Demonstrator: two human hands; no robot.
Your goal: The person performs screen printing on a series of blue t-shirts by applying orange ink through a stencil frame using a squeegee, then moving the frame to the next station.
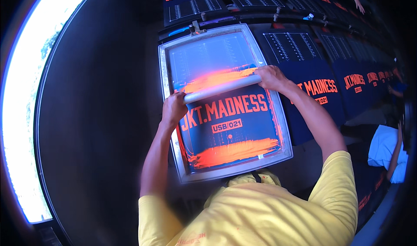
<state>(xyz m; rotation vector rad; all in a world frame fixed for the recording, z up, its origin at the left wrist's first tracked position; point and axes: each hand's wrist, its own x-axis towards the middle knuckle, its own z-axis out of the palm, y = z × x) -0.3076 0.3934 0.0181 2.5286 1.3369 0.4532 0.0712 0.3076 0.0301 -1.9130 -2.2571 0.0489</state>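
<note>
A screen-printing squeegee (221,88) with a pale bar lies across the mesh of a metal-framed printing screen (284,152). My left hand (175,108) is wrapped round its left end, and my right hand (272,78) grips its right end, higher up, so the bar slants. Orange ink (234,154) is smeared in a wide band near the screen's close end, and more lies just beyond the squeegee. Between the two bands, orange lettering shows through the mesh. The squeegee's blade edge cannot be made out.
A metal clamp (196,28) sits at the screen's far edge. Dark printed fabric panels (319,68) line the table to the right, with another row (256,0) beyond a rail. Other people stand at right, one in a light blue garment (384,148). A bright opening (26,94) is at far left.
</note>
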